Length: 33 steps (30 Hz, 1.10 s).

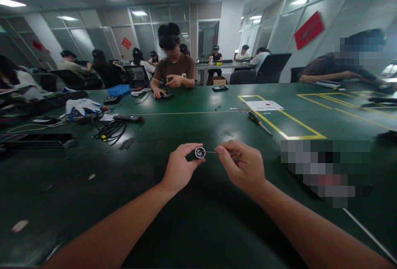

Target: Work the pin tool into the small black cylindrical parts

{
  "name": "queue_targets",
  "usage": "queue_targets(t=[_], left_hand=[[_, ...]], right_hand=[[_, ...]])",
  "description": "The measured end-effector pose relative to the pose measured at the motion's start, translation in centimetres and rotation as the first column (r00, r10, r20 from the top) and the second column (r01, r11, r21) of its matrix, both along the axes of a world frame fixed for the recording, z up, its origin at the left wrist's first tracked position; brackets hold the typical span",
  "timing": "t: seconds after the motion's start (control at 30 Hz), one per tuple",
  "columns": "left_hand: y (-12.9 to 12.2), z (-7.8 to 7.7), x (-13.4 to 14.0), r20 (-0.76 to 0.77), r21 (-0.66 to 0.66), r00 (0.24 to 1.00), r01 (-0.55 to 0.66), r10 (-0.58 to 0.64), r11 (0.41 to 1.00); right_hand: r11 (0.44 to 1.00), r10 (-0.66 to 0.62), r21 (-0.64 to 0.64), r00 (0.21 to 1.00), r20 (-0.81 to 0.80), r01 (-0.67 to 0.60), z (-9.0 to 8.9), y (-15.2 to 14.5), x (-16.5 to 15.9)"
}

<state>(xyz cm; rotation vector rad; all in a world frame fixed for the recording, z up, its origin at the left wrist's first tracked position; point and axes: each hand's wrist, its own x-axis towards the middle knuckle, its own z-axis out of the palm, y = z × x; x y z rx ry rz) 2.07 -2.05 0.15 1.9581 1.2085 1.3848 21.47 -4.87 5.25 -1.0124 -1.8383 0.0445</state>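
My left hand (180, 165) grips a small round part (200, 152) between thumb and fingers. The part has a pale rim, a dark inside and its open end facing me. A screwdriver (211, 152) with a thin metal shaft is pinched in my right hand (243, 165); its handle is mostly hidden by the fingers. The shaft points left, and its tip meets the right side of the part's rim. Whether the tip sits in a screw is too small to tell. Both hands are above the green table (149, 215).
A larger screwdriver (259, 123) lies beyond my right hand, near a paper sheet (264, 105). Black cables (113, 131), white gloves (82, 106) and a blue basket (118, 90) are on the left. Across the table a person (175, 70) works; another leans in at right.
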Motion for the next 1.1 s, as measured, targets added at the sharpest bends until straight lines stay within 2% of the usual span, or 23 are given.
queue_targets(t=[0.27, 0.53, 0.83, 1.1], left_hand=[[-0.19, 0.53, -0.19, -0.117, 0.051, 0.993, 0.015, -0.009, 0.999], [-0.17, 0.73, -0.30, -0.118, 0.033, 0.993, -0.021, 0.025, 0.999], [-0.13, 0.69, -0.54, -0.148, 0.045, 0.988, -0.032, 0.039, 0.998], [0.00, 0.67, -0.56, -0.185, 0.046, 0.979, -0.077, 0.084, 0.996]], right_hand=[[0.999, 0.045, 0.025, 0.999, 0.030, -0.046, 0.05, 0.19, -0.21], [0.999, -0.003, 0.048, 1.000, 0.013, 0.003, 0.03, 0.12, -0.04], [0.999, 0.024, 0.028, 0.997, 0.068, -0.026, 0.24, 0.14, -0.08], [0.995, 0.040, 0.088, 0.998, 0.040, -0.043, 0.82, -0.64, -0.15]])
